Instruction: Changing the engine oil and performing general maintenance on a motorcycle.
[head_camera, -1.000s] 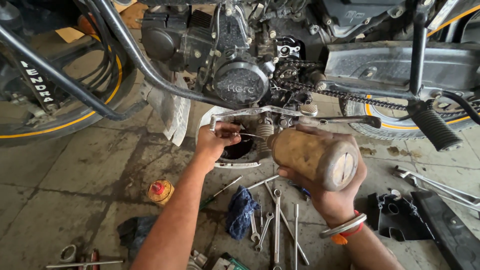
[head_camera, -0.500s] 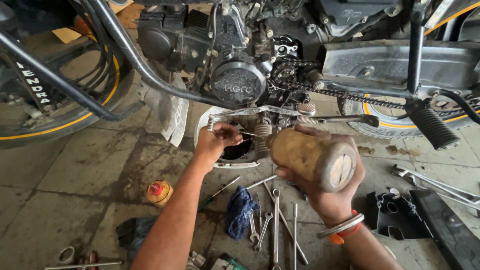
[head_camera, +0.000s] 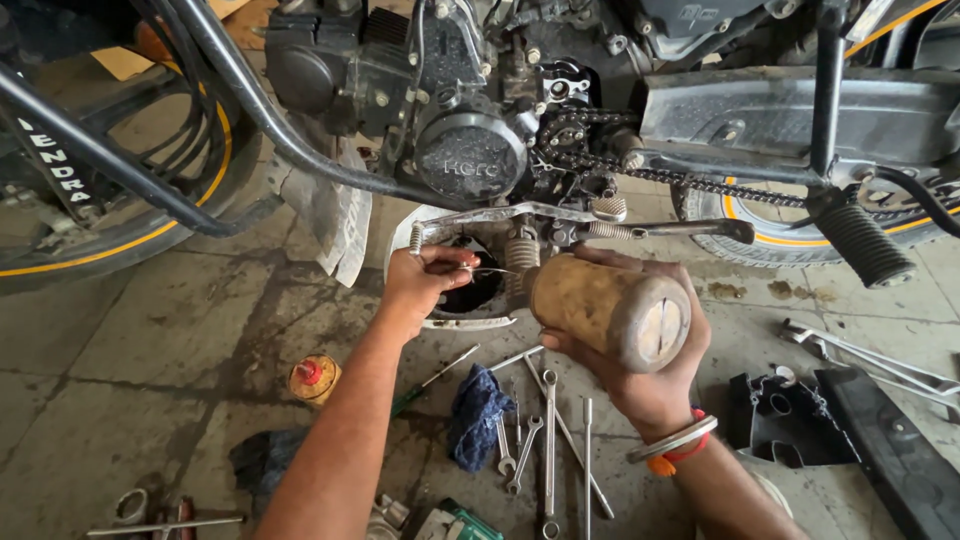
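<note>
**Oil can tilting toward the engine's underside**

Oil can, brown and grimy, is lying tilted in the right hand, whose fingers are wrapping closed around its body, base facing the camera. Spanners and a blue rag are lying on the floor just below. Further out, the left hand is pinching a thin metal piece at the can's nozzle, fingers closed, over a round pan. Beyond, the motorcycle engine and chain are looming.
</note>
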